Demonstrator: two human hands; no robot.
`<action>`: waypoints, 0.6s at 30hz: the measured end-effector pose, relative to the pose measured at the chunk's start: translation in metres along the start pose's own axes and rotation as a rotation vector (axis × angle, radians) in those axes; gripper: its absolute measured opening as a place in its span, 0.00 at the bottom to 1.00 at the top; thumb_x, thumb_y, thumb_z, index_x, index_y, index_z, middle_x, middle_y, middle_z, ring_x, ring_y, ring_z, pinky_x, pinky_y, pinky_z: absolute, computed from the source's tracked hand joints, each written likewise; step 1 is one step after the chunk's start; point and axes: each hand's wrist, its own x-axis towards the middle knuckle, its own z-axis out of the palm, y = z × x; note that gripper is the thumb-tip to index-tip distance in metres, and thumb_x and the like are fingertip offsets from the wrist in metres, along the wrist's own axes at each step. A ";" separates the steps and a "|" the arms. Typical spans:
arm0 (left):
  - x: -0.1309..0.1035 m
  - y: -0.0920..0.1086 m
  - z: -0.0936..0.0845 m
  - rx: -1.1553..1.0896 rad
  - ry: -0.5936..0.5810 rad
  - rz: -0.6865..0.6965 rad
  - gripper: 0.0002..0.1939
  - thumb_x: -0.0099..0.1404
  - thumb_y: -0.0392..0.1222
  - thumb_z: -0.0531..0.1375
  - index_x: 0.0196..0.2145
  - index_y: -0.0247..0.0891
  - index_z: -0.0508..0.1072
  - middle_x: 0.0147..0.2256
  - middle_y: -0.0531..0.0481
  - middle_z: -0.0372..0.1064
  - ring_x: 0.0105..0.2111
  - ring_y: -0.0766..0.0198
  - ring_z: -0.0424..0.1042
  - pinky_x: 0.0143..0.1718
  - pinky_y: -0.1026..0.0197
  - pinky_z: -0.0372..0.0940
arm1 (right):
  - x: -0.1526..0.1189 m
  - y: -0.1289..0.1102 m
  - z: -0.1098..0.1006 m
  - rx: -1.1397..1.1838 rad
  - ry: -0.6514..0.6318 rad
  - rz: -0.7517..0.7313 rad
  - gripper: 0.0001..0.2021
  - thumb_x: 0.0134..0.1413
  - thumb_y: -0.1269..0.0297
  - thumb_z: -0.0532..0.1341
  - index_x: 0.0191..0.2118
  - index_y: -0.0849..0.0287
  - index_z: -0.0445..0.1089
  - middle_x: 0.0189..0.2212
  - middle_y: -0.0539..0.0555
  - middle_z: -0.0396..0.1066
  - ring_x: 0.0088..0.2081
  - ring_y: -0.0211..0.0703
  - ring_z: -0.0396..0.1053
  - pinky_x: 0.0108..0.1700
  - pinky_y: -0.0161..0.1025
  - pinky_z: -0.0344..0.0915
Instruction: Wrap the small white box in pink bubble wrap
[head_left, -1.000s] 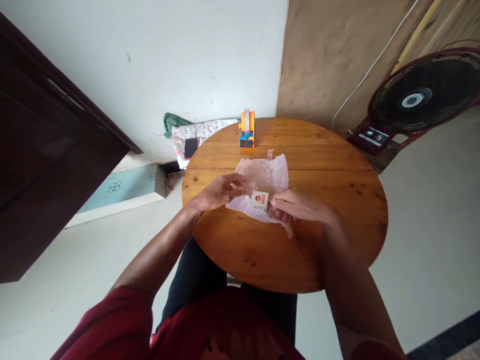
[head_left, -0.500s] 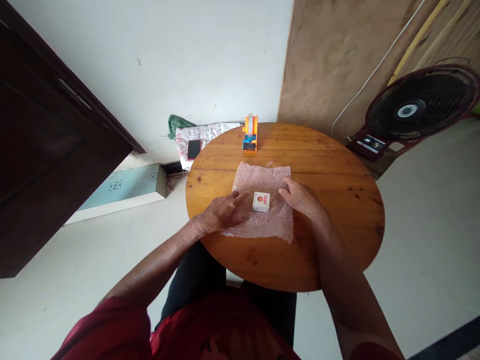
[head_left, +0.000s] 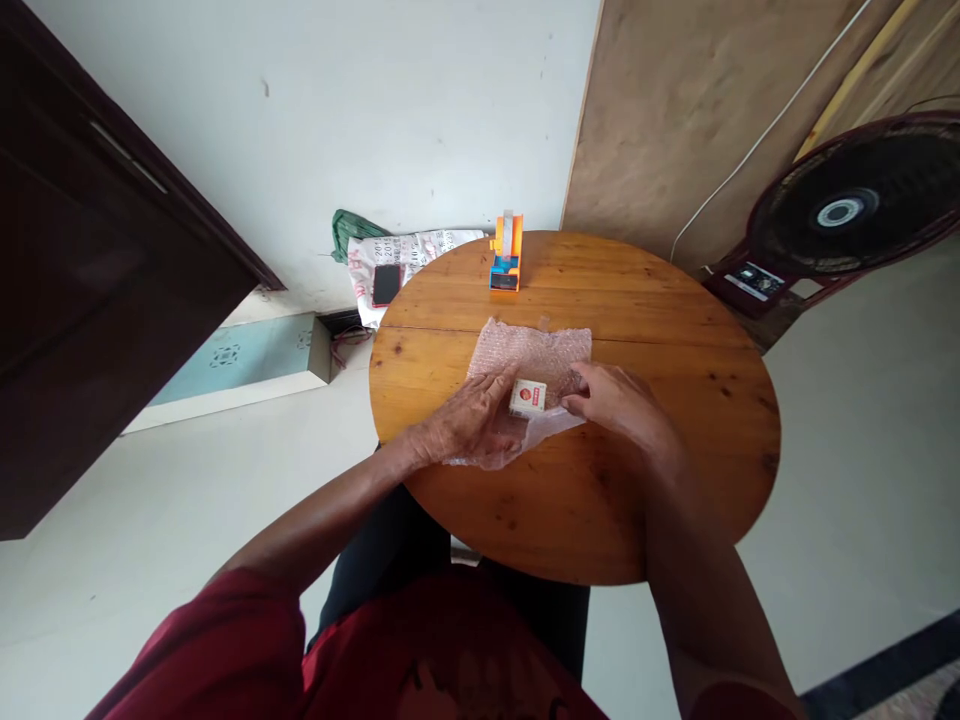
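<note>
Small white box [head_left: 528,397] with the red print sits on a sheet of bubble wrap [head_left: 525,343], a bit right of the sheet's middle, printed face up. The sheet itself lies left of centre on the round wooden table [head_left: 675,420], closer to the near edge than the far one

As for which way it lies from the hands – it's right between them. Left hand [head_left: 469,415] is the nearer one: palm down on the left part of the wrap, fingers fairly straight and loosely together, tips just beside the box's left side. Can't tell if they actually touch it, but it isn't gripping anything

Right hand [head_left: 611,395] is on the other side with a strip of wrap showing between it and the box. Thumb and fingers are drawn in narrow, and they look to be pinching the sheet near its right edge – the near right corner is folded up off the table there

Long axis? Barely one, tbh. Top looks close to square, maybe a touch longer left to right, so roughly in line from one hand to the other
</note>
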 end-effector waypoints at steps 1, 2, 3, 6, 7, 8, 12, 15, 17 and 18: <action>0.001 -0.001 0.006 -0.012 0.012 -0.018 0.55 0.58 0.50 0.67 0.71 0.35 0.40 0.69 0.29 0.49 0.69 0.39 0.53 0.66 0.37 0.55 | -0.001 0.000 -0.001 0.021 -0.006 -0.018 0.17 0.55 0.59 0.62 0.50 0.56 0.71 0.46 0.59 0.77 0.45 0.55 0.74 0.39 0.43 0.62; 0.001 -0.002 0.011 -0.015 0.025 -0.042 0.57 0.56 0.52 0.68 0.71 0.35 0.39 0.69 0.28 0.49 0.68 0.38 0.53 0.66 0.35 0.54 | -0.003 0.001 -0.002 0.036 -0.014 -0.038 0.19 0.54 0.58 0.63 0.51 0.57 0.71 0.48 0.60 0.76 0.46 0.56 0.74 0.40 0.43 0.63; 0.001 -0.003 0.016 -0.014 0.035 -0.068 0.60 0.55 0.54 0.69 0.72 0.34 0.38 0.69 0.27 0.48 0.68 0.36 0.53 0.66 0.34 0.53 | -0.004 0.001 -0.002 0.042 -0.020 -0.063 0.20 0.53 0.56 0.64 0.51 0.57 0.71 0.49 0.61 0.76 0.48 0.57 0.73 0.43 0.44 0.64; 0.001 -0.005 0.021 0.000 0.031 -0.095 0.65 0.52 0.60 0.70 0.72 0.29 0.38 0.69 0.25 0.47 0.69 0.34 0.50 0.68 0.34 0.50 | -0.007 -0.001 -0.001 -0.003 -0.025 -0.125 0.24 0.52 0.55 0.66 0.53 0.59 0.69 0.54 0.64 0.73 0.54 0.61 0.70 0.51 0.49 0.63; 0.001 -0.006 0.020 0.006 0.020 -0.084 0.65 0.52 0.61 0.70 0.72 0.28 0.39 0.69 0.25 0.46 0.69 0.35 0.49 0.69 0.35 0.49 | -0.007 -0.001 0.000 -0.027 -0.022 -0.129 0.24 0.52 0.55 0.66 0.53 0.60 0.69 0.54 0.65 0.72 0.55 0.63 0.69 0.53 0.50 0.63; 0.001 -0.007 0.018 0.016 0.007 -0.071 0.65 0.52 0.62 0.69 0.72 0.27 0.40 0.69 0.25 0.46 0.70 0.35 0.47 0.69 0.37 0.48 | -0.008 -0.002 0.000 -0.047 -0.017 -0.122 0.24 0.52 0.55 0.66 0.53 0.61 0.69 0.54 0.66 0.72 0.56 0.63 0.69 0.54 0.51 0.62; 0.000 -0.009 0.015 0.053 -0.017 -0.060 0.63 0.54 0.66 0.67 0.71 0.26 0.42 0.70 0.26 0.45 0.71 0.37 0.44 0.71 0.38 0.44 | -0.007 -0.002 0.002 -0.070 -0.002 -0.083 0.23 0.54 0.53 0.64 0.51 0.62 0.70 0.53 0.66 0.72 0.54 0.63 0.70 0.54 0.52 0.62; -0.002 -0.010 0.019 0.054 0.012 -0.059 0.65 0.53 0.68 0.66 0.71 0.24 0.42 0.70 0.24 0.44 0.71 0.37 0.44 0.71 0.39 0.44 | -0.005 -0.001 0.002 -0.058 0.022 -0.104 0.22 0.56 0.53 0.63 0.52 0.61 0.71 0.54 0.66 0.72 0.55 0.63 0.69 0.54 0.52 0.62; -0.003 -0.010 0.023 0.049 0.035 -0.045 0.66 0.51 0.69 0.66 0.71 0.24 0.43 0.70 0.24 0.44 0.71 0.36 0.43 0.71 0.38 0.43 | -0.004 -0.001 0.002 -0.041 0.024 -0.148 0.19 0.57 0.53 0.63 0.48 0.60 0.73 0.51 0.64 0.74 0.53 0.62 0.70 0.53 0.51 0.63; -0.003 -0.010 0.025 0.047 0.044 -0.039 0.67 0.50 0.69 0.67 0.71 0.24 0.43 0.70 0.24 0.43 0.71 0.36 0.42 0.71 0.38 0.42 | -0.004 -0.001 0.002 -0.030 0.022 -0.173 0.17 0.57 0.54 0.62 0.47 0.60 0.74 0.49 0.64 0.75 0.52 0.61 0.70 0.52 0.51 0.64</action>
